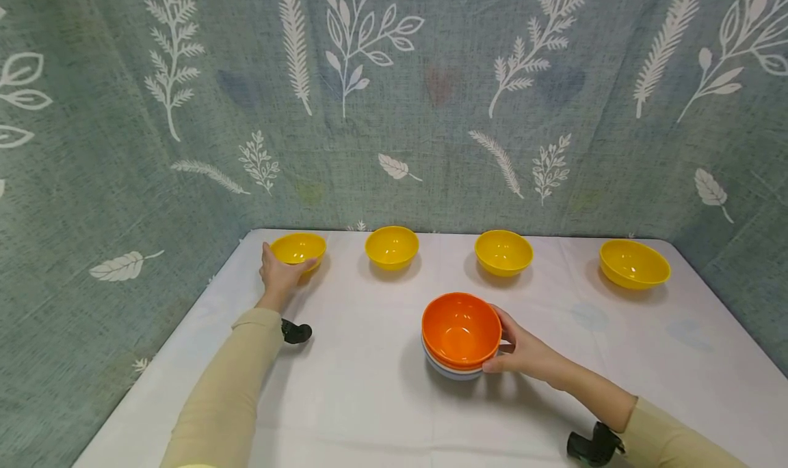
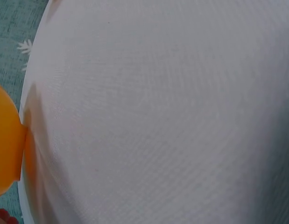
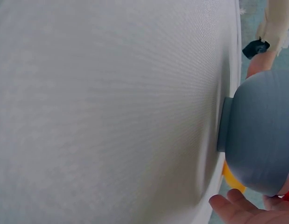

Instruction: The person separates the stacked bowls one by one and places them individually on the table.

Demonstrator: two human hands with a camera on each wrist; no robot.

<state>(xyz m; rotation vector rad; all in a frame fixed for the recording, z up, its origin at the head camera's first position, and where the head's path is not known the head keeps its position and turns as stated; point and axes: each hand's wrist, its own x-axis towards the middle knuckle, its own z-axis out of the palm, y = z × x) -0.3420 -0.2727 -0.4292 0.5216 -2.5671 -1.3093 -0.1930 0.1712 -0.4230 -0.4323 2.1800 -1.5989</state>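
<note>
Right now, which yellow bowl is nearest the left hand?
The leftmost yellow bowl in the row: the left hand is at its near rim. The other three yellow bowls sit farther right, clear of that hand.

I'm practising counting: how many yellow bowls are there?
4, along the table's far side: leftmost bowl in the left hand, second bowl, third bowl, rightmost bowl near a corner.

Soft, even light brightens the head view, laying faint shadows on the white bench (image 1: 345,399) and small glints inside the orange bowl (image 1: 462,328), while both wrist views look dimmer and greyer, the left one bowing the bench's edge and darkening into blur at right.
</note>
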